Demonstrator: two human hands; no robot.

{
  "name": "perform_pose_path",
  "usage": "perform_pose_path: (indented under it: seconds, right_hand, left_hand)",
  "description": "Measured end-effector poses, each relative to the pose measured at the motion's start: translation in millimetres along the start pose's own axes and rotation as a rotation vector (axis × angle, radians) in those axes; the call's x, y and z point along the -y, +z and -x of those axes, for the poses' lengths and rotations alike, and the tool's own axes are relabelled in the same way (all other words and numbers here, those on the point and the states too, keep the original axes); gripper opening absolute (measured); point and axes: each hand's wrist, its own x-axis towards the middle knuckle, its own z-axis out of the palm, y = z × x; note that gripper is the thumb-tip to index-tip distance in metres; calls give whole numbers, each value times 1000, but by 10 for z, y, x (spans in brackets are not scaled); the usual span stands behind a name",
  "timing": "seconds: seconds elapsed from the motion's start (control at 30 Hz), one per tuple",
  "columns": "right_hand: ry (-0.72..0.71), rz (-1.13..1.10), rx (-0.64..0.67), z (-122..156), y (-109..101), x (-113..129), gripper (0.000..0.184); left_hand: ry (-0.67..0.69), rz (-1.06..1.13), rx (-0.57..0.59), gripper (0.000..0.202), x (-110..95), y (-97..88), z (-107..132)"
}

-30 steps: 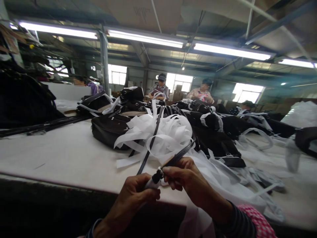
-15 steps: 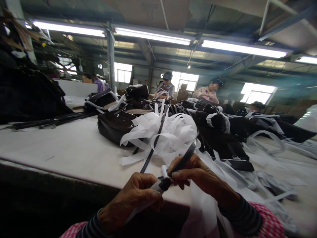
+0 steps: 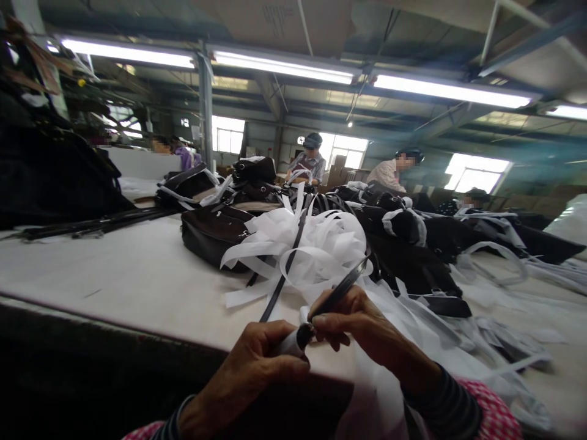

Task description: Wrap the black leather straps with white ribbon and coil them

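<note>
My left hand (image 3: 247,360), low in the middle, is closed around a piece wrapped in white strip (image 3: 290,345). A dark end with a small shiny metal bit (image 3: 306,334) pokes out beyond the thumb. Facing it, my right hand (image 3: 360,321) pinches a narrow black strap (image 3: 342,288) with thumb and fingers, close to that dark end. The strap's other part rises up and to the right. Just beyond the hands lies a heap of loose white strips (image 3: 321,241), with another thin black strap (image 3: 275,297) running through it.
Black bags (image 3: 215,235) are piled across the pale table (image 3: 128,269), many with white wrapping. More white strips trail at the right. Dark straps (image 3: 101,223) lie at the left. The table's front edge runs below my hands. Several people (image 3: 312,162) are beyond the bags.
My left hand has turned slightly and moved a little right, so the dark end faces up more. The strap in my right hand tilts lower. A person at the back has leaned rightward.
</note>
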Motion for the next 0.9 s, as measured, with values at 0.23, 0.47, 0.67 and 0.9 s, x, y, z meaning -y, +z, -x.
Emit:
perform_pose_path:
  seconds: [0.23, 0.47, 0.67, 0.9]
  right_hand:
    - [-42, -63, -60, 13, 45, 15, 16]
    - [-78, -80, -82, 54, 43, -6, 18]
    - [-61, -70, -30, 76, 15, 90, 19]
    - [-70, -108, 6, 71, -33, 82, 21]
  left_hand:
    - [2, -61, 101, 35, -105, -17, 69]
    - [-37, 142, 199, 31, -32, -10, 68]
    - [-121, 383, 449, 40, 113, -59, 14]
    - [-139, 384, 463, 40, 128, -39, 33]
